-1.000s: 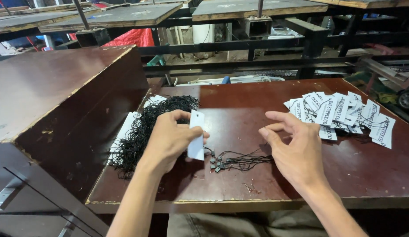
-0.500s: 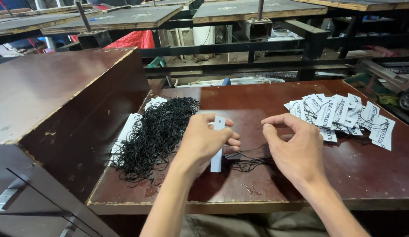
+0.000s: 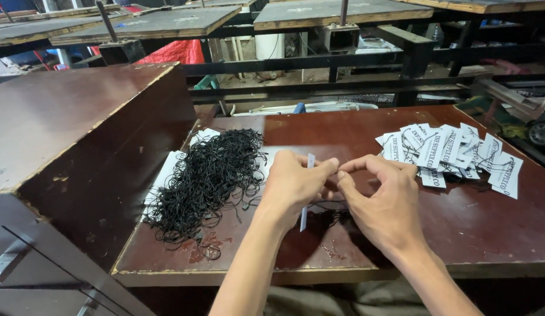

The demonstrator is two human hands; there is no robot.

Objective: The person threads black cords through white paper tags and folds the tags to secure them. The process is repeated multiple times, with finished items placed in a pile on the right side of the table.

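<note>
Left hand pinches thin white paper tag, light, bendy; right hand fingertips pinched at its top edge, by limp black string.

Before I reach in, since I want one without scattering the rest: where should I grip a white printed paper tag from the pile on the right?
Probably pinch the white printed paper tag at the pile's far right edge, coming from the right: it overhangs bare dark red wooden table, uncovered.
</note>
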